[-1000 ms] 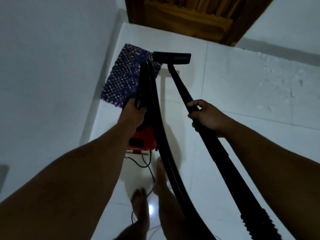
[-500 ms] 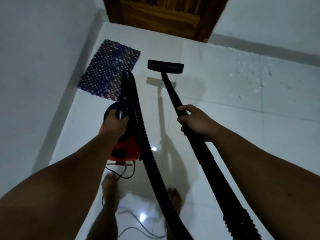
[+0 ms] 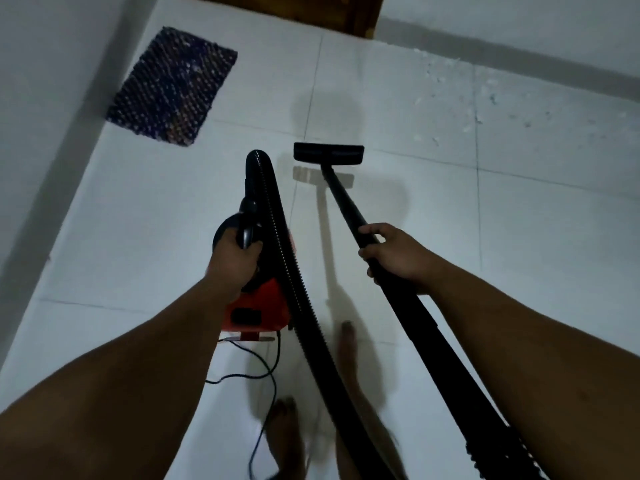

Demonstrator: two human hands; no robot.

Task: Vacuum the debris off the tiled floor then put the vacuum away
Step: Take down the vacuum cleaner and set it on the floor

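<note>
Vacuum body (image 3: 258,306) left of wand (image 3: 349,209), floor head (image 3: 329,153) ahead, mat (image 3: 173,86) far left, debris (image 3: 485,105) far right.

Mat (image 3: 173,88) far left, hose (image 3: 294,289) btwn hands, bare tiles (image 3: 554,220) right

Nothing can be read anywhere in the head view — no word, brand, number or sign. The red vacuum body (image 3: 256,311) carries a dark rectangular panel, but the dim, blurred picture shows no letters on it — and the black wand (image 3: 346,202) and hose (image 3: 294,282) are plain.
</note>
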